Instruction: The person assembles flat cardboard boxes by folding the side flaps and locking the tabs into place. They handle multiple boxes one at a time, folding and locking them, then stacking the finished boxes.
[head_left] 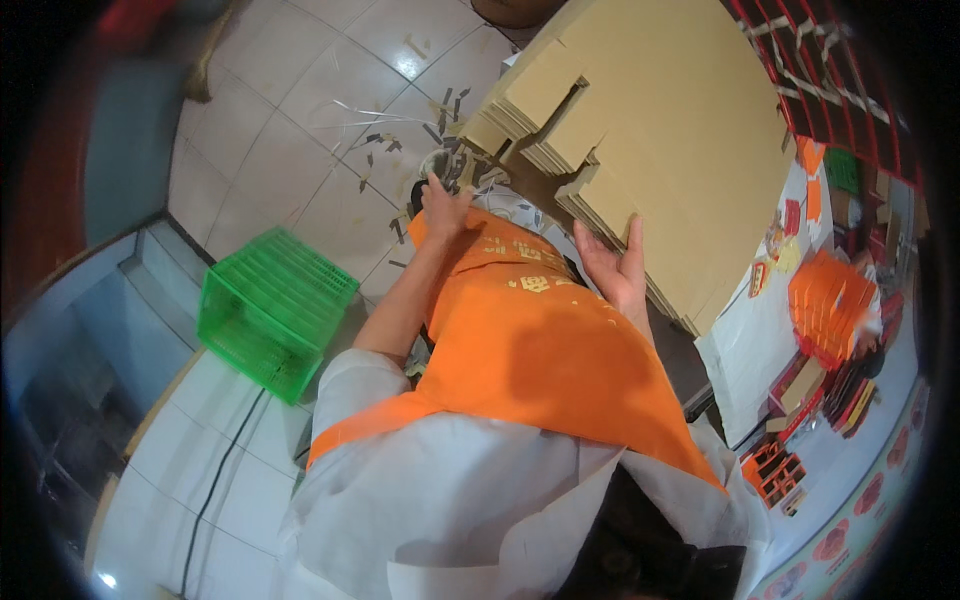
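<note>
A thick stack of flat brown cardboard sheets [680,150], with slots cut along its near left edge, stands at the upper right. My right hand [618,272] is at that edge, palm turned up, its thumb and fingers apart and not wrapped round the sheets. Farther left, my left hand [446,208] is closed in front of my orange apron [540,330], near the stack's left corner. What it holds, if anything, I cannot make out. Just past its fingers are a greyish round thing [436,163] and brown scraps.
Small cardboard offcuts [385,143] and white strips litter the tiled floor. A green plastic crate [275,310] stands at the left, with a black cable [222,480] running from it. On the right, a table holds white paper [740,370] and orange packets [828,300]; a red wire rack [835,80] stands beyond.
</note>
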